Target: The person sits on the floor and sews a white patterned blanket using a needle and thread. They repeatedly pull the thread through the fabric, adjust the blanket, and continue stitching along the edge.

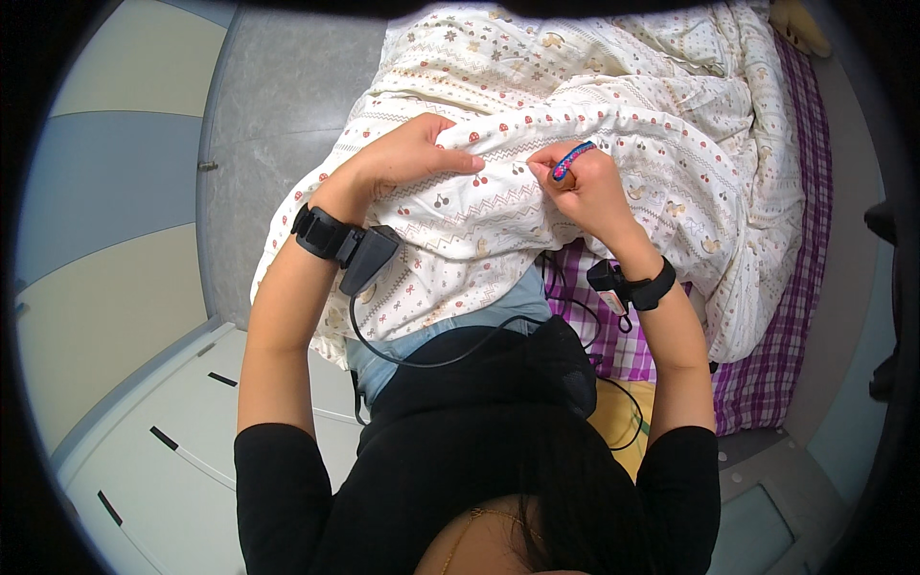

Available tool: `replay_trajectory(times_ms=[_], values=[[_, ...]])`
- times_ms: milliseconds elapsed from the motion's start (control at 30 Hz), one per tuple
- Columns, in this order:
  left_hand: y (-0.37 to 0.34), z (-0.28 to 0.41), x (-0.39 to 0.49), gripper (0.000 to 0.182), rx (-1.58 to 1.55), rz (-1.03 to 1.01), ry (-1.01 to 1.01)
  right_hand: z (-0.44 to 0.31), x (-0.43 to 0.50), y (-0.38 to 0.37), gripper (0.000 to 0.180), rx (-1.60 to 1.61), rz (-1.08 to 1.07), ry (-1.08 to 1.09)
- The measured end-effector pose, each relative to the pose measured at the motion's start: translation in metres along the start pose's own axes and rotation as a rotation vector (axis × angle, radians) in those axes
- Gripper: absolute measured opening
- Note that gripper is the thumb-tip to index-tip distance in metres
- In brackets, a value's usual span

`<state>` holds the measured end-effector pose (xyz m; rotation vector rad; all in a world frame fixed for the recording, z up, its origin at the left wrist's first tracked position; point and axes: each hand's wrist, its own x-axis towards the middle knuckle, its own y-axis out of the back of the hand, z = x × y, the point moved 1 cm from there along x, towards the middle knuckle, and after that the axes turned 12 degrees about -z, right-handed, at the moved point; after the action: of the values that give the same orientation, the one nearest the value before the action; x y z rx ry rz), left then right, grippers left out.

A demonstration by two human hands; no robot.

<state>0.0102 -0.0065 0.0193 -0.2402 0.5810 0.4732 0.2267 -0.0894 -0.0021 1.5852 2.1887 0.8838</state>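
Note:
A white quilt (pixel 460 237) printed with mushrooms, cherries, rocking horses and zigzag lines lies over my lap. My left hand (pixel 410 154) grips its raised fold, thumb on top and fingers partly hidden by the cloth. To the right, my right hand (pixel 586 183) rests with its fingers curled. Its thumb and forefinger meet at the quilt's surface near a printed cherry; anything between them is too small to make out. Across the forefinger runs a blue-and-pink patterned band (pixel 573 160).
Black devices (pixel 370 259) (pixel 607 277) are strapped to both wrists, with a black cable (pixel 431 365) from the left one. A purple checked sheet (pixel 762 388) lies beneath the quilt. Grey floor (pixel 287 86) and a white drawer unit (pixel 180 402) are at left. A plush toy (pixel 801 29) sits top right.

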Motion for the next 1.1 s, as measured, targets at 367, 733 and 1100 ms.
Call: replay_trajectory(times_ms=[367,733,1100], values=[[-0.003,0.0,-0.001,0.028,0.037,-0.012,-0.012,-0.005,0.001,-0.003,0.004,-0.043,-0.035,-0.008],[-0.004,-0.001,0.0,0.022,-0.011,-0.067,-0.053,-0.009,0.016,-0.014,0.009,0.02,-0.098,0.005],[-0.007,0.004,-0.001,0.024,-0.061,-0.061,-0.04,0.002,0.017,0.017,0.007,0.128,-0.217,-0.026]])
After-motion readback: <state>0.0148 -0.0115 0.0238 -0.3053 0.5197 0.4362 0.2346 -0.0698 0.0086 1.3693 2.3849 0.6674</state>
